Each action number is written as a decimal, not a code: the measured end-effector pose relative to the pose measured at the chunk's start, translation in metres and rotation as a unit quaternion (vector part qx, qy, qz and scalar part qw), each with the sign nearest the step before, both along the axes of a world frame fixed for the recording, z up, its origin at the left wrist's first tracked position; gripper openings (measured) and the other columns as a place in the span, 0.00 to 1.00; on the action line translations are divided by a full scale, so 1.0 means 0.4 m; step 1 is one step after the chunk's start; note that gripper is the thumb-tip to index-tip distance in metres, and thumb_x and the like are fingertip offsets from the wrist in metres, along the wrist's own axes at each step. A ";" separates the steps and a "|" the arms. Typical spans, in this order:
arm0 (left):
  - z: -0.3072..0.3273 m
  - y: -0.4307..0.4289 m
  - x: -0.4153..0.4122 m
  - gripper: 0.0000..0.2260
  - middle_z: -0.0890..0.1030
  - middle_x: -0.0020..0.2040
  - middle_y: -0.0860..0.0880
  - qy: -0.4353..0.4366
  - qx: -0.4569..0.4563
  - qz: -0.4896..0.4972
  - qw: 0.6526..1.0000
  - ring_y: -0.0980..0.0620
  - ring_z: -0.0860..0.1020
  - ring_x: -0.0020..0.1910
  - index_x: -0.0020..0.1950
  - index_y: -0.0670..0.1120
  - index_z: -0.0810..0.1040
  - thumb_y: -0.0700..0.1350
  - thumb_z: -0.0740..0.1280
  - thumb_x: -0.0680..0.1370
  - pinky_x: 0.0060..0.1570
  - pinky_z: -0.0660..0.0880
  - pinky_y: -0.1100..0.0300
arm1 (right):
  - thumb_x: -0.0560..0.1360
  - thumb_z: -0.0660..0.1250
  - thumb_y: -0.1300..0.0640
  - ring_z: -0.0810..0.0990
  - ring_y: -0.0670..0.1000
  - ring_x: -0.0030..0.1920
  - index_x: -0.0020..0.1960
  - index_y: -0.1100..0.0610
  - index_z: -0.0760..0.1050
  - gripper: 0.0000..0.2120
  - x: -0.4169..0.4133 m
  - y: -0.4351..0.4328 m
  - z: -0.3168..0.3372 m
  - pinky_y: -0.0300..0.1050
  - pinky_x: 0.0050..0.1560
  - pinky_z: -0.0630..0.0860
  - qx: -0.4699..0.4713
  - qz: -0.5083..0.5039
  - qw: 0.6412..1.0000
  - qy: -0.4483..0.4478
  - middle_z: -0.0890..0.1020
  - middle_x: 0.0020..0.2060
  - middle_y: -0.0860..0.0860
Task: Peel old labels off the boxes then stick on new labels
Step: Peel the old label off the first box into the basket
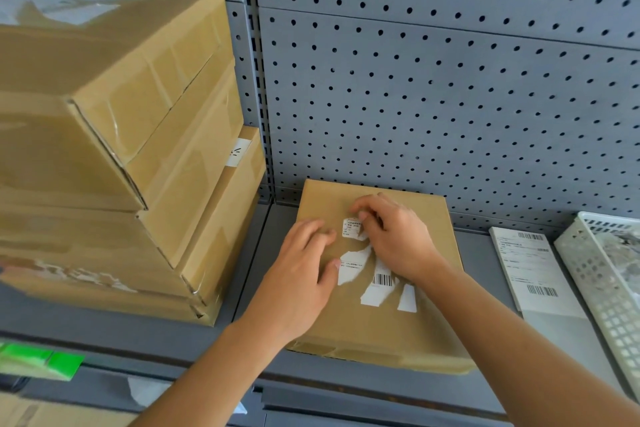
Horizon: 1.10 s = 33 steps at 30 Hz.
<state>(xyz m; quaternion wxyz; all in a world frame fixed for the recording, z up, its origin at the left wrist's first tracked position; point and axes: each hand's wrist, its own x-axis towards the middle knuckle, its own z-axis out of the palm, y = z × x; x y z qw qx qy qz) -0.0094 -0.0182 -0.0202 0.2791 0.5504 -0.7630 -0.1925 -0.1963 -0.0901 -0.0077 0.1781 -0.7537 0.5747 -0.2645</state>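
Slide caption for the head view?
Right hand picks at a torn label on a box while left hand presses it down.

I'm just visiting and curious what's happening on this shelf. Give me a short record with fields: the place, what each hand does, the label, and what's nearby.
setting: grey shelf with a pegboard back
job: peeling an old label off a flat box
left hand: pressed flat on the box top
right hand: pinching a label scrap
label state: torn, white pieces stuck on the box
to the left: stacked boxes
to the right: printed label sheet, then a white basket
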 end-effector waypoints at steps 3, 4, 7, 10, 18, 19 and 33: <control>-0.002 0.001 0.001 0.21 0.59 0.76 0.61 -0.002 0.001 -0.001 1.000 0.65 0.51 0.78 0.76 0.48 0.68 0.52 0.60 0.84 0.61 0.51 0.81 | 0.80 0.63 0.57 0.75 0.44 0.48 0.56 0.46 0.80 0.10 0.006 0.005 -0.003 0.46 0.53 0.71 -0.029 0.019 0.998 0.051 0.77 0.49 0.39; -0.002 0.001 0.001 0.21 0.59 0.76 0.61 -0.002 0.001 -0.001 1.000 0.65 0.52 0.78 0.76 0.48 0.68 0.52 0.60 0.84 0.60 0.50 0.83 | 0.79 0.63 0.57 0.74 0.43 0.46 0.54 0.46 0.80 0.09 0.006 0.005 -0.001 0.46 0.52 0.71 -0.026 0.019 0.998 0.049 0.77 0.47 0.39; -0.002 0.000 0.001 0.21 0.58 0.75 0.61 0.000 0.001 -0.003 1.000 0.67 0.51 0.77 0.76 0.48 0.68 0.52 0.60 0.84 0.58 0.52 0.84 | 0.78 0.64 0.56 0.75 0.43 0.42 0.49 0.46 0.80 0.08 -0.001 0.004 0.003 0.44 0.49 0.70 -0.005 0.010 1.000 0.007 0.77 0.44 0.39; -0.002 0.001 0.002 0.21 0.58 0.75 0.62 0.001 -0.001 -0.001 1.000 0.68 0.50 0.77 0.76 0.48 0.68 0.52 0.59 0.84 0.61 0.55 0.77 | 0.78 0.65 0.55 0.77 0.43 0.42 0.51 0.44 0.80 0.07 -0.003 0.006 0.004 0.43 0.50 0.72 -0.004 0.015 1.000 -0.006 0.76 0.43 0.39; -0.001 0.000 0.002 0.21 0.59 0.75 0.61 0.000 0.002 -0.004 1.000 0.70 0.51 0.76 0.76 0.48 0.68 0.52 0.60 0.84 0.57 0.51 0.85 | 0.78 0.67 0.54 0.76 0.44 0.41 0.51 0.46 0.79 0.04 -0.003 0.006 0.003 0.43 0.46 0.74 -0.040 0.026 0.999 0.025 0.76 0.45 0.40; -0.001 0.001 0.003 0.21 0.59 0.75 0.61 0.001 0.000 -0.003 1.000 0.71 0.50 0.75 0.76 0.48 0.68 0.52 0.60 0.84 0.59 0.52 0.83 | 0.78 0.67 0.54 0.77 0.43 0.41 0.51 0.46 0.79 0.04 -0.007 0.004 0.005 0.43 0.45 0.75 -0.031 0.028 0.999 0.012 0.75 0.45 0.40; 0.004 0.002 0.002 0.21 0.59 0.75 0.62 -0.010 0.004 0.005 1.000 0.67 0.52 0.76 0.76 0.49 0.68 0.53 0.60 0.84 0.59 0.55 0.79 | 0.80 0.61 0.62 0.72 0.51 0.47 0.51 0.55 0.74 0.05 0.001 -0.038 0.004 0.45 0.35 0.65 -0.108 0.100 0.969 0.198 0.73 0.48 0.48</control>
